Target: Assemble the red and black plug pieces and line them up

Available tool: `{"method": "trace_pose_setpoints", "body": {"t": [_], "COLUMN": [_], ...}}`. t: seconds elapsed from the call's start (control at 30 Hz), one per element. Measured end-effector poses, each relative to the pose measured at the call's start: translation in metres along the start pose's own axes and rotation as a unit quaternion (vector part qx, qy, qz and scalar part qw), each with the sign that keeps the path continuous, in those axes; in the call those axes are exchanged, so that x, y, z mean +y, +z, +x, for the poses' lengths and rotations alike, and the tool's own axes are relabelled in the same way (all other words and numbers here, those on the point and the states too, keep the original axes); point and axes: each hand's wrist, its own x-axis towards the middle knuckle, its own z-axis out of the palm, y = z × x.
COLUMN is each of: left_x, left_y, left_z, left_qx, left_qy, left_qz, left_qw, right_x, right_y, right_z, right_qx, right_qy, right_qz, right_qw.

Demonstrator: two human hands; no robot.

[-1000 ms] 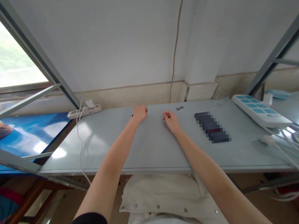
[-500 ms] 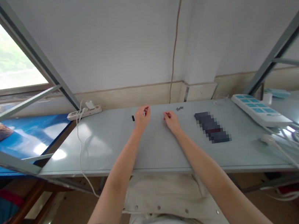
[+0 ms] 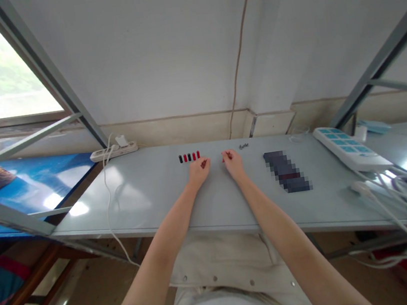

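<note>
Several small red and black cylinders stand in a row, colours alternating for most of it, on the grey desk (image 3: 164, 193); a black cylinder (image 3: 180, 159) is at the left end and a red cylinder (image 3: 198, 154) at the right end. Just in front of that right end is my left hand (image 3: 198, 172), its fingers curled together; anything inside them is hidden. My right hand (image 3: 233, 163) rests on the desk to the right, closed, with a small red piece (image 3: 223, 159) showing at its fingertips. Small dark metallic bits (image 3: 243, 146) lie beyond it.
Right of my hands lies a dark pixelated rectangle (image 3: 285, 171). A large white power strip (image 3: 350, 149) with tangled cables is farther right. Another power strip (image 3: 114, 151) sits at the back left, its cable (image 3: 109, 201) hanging over the front edge. Metal frame posts flank the desk.
My left hand has drawn back towards me and slightly right from the row, uncovering the cylinders it was hiding. My right hand has stayed in nearly the same place.
</note>
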Motion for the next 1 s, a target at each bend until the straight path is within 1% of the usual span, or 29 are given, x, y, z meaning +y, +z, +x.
{"method": "trace_pose_setpoints", "body": {"t": [0.17,0.67,1.0], "left_x": [0.0023,0.0016,0.0016], "left_y": [-0.0027,-0.0030,-0.0036], "left_z": [-0.0002,0.0001,-0.0004], "left_qx": [-0.007,-0.019,-0.036], "left_qy": [-0.016,-0.003,0.007], "left_qz": [0.001,0.005,0.040], "left_qw": [1.000,1.000,0.999], "right_x": [-0.0013,-0.0043,-0.0038], "right_y": [-0.0006,-0.0014,-0.0011], "right_z": [-0.0005,-0.0015,-0.0009], "right_qx": [-0.002,-0.003,-0.002], "right_qy": [-0.001,-0.004,-0.009], "right_qz": [-0.005,-0.014,-0.014], "right_qw": [1.000,1.000,1.000]}}
